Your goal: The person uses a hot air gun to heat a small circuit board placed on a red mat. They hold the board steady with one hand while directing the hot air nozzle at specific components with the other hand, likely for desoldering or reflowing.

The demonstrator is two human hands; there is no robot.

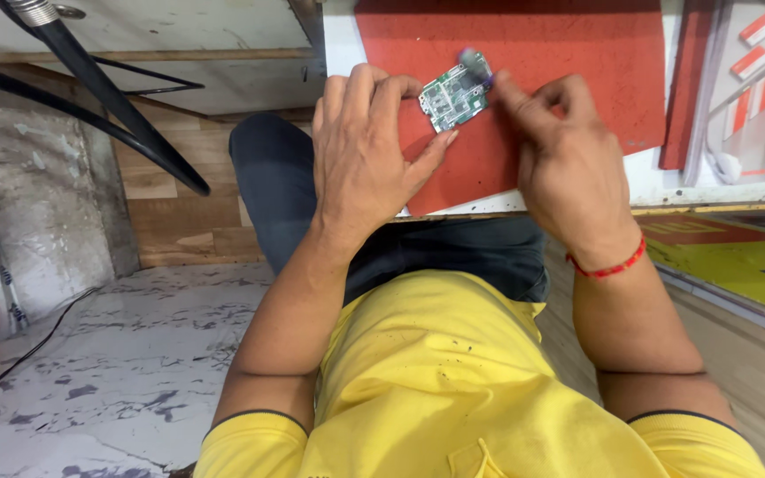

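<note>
Left hand (360, 150) is what I see first, with its fingers curled around the near edge of a small green circuit board (456, 91). My thumb tip presses the board's lower corner and my other fingers hook over its left side, so this hand holds the board. The board lies tilted on a red mat (577, 53), at about one o'clock from that hand.

Right hand (564, 150) sits at about four o'clock from the board. Its fingers are bunched close together, and the fingertips (499, 84) touch the board's right edge, next to a small blurry grey-blue bit. I cannot tell if they pinch something there.

A red thread band (608, 265) goes around my right wrist. The mat rests on a white table top (648, 188). At nine o'clock from the left hand, thick black cables (108, 106) slope down past a wooden wall. At three o'clock, far right, flat red and white packs (759, 80) lie on the table. Below me I see my yellow shirt (453, 389) and dark trousers.
</note>
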